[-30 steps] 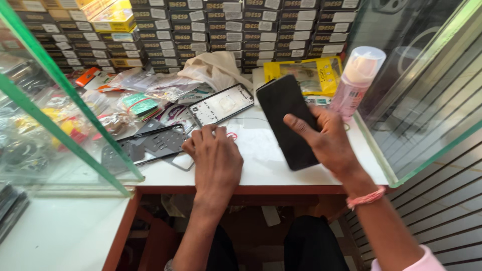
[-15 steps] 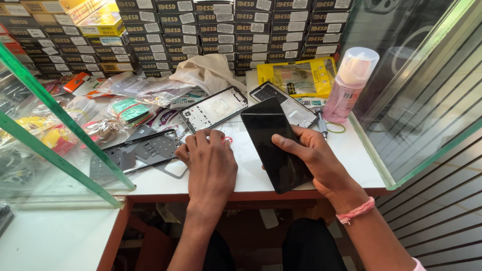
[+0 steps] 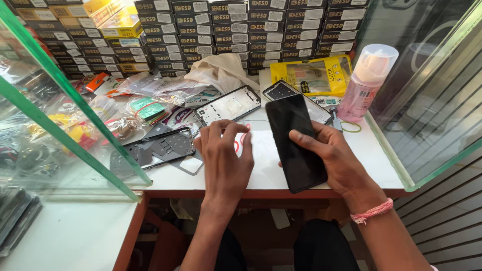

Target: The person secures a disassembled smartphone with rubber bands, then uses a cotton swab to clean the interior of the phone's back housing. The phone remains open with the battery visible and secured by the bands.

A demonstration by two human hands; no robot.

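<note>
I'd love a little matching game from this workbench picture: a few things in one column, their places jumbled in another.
Things:
1. black phone panel
2. pink spray bottle
3. beige cloth
4. left hand

Places:
A. bunched in front of the stacked boxes
B. flat on the white table, palm down
C. under the right hand
D. standing by the glass pane on the right

Pairs: 1-C, 2-D, 3-A, 4-B

On the table (image 3: 381, 165), the phone (image 3: 296, 143) lay at center, with the left hand (image 3: 226, 160) at its 9 o'clock, the right hand (image 3: 336, 160) at 4 o'clock, the bottle (image 3: 365, 83) at 2 o'clock, and the stacked boxes (image 3: 241, 25) at 12 o'clock.
</note>
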